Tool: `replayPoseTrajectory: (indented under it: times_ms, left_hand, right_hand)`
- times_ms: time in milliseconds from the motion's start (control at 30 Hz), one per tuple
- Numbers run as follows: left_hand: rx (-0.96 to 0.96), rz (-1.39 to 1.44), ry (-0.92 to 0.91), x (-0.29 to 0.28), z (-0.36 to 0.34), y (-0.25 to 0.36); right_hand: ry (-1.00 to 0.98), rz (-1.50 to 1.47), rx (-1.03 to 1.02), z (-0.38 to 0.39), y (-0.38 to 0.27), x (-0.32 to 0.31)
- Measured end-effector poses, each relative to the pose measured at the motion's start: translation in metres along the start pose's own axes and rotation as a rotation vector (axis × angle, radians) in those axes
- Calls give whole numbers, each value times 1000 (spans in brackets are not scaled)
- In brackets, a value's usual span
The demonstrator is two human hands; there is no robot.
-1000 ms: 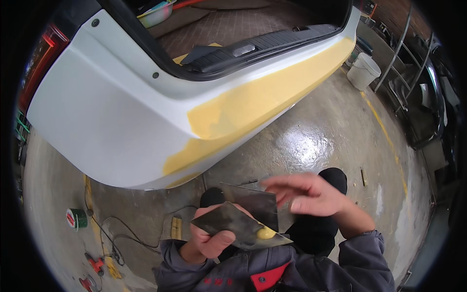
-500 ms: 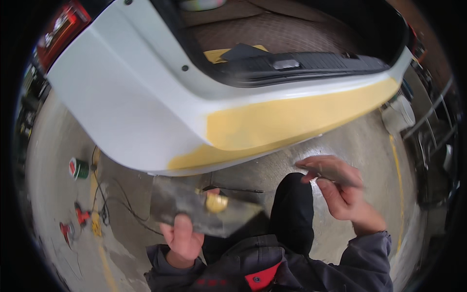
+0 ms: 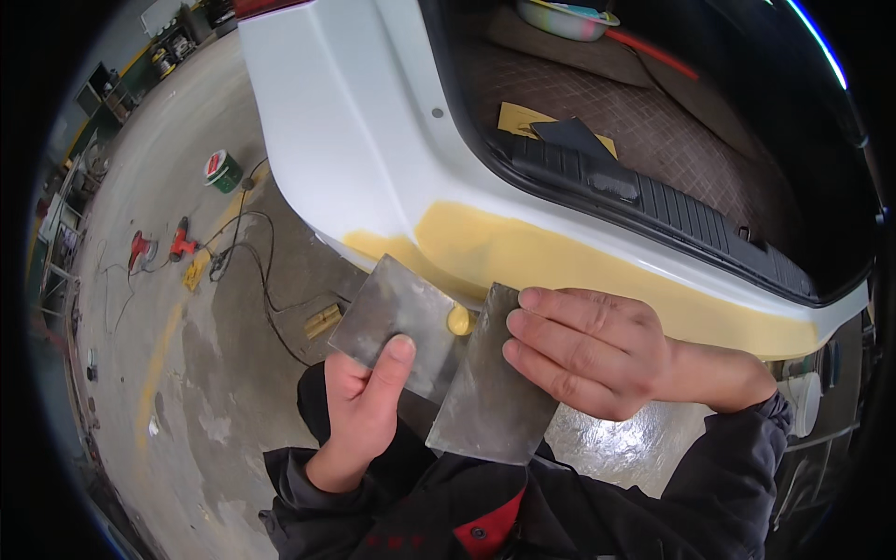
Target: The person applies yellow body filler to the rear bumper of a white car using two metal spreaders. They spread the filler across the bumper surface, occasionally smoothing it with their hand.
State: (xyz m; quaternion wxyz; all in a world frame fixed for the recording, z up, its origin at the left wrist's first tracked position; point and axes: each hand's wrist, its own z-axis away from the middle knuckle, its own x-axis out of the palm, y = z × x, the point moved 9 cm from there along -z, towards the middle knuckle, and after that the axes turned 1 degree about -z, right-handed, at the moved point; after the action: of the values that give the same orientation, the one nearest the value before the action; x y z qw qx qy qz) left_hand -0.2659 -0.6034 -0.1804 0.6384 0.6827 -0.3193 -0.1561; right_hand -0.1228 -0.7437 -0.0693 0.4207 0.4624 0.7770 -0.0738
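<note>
My left hand grips a square grey metal spreader, thumb on top, with a blob of yellow putty near its upper right corner. In my right hand is a second, upright-angled metal spreader, its fingers pressed over the upper part, right beside and slightly overlapping the first. Beyond both hands is the white rear bumper of a car, a broad band of yellow filler along it, partly hidden by the spreaders and right hand.
The open boot holds a tub and sheets. On the floor at left lie a green bucket, two red power tools, cables and yellow blocks. A white bucket is at right.
My right hand has taken hold of a spreader and brought it left beside the one in my left hand. The view has turned, so the bumper now sits further right.
</note>
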Motion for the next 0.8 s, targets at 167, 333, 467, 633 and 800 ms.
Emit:
replayPoseTrajectory:
  times_ms: [167,333,467,633,800]
  left_hand:
    - [143,-104,46,11,19,20]
    - [307,-306,250,-14,23,45]
    - [621,224,158,-61,-21,74]
    - [483,745,-280,-47,-115,55]
    - [488,726,-338,-39,-134,33]
  right_hand:
    - [-16,-20,-18,4,-5,6]
    - [-62,-73,-32,3,4,10]
    - [-53,-120,97,12,49,23]
    - [-81,-208,125,14,67,58]
    - [-93,-286,141,7,72,76]
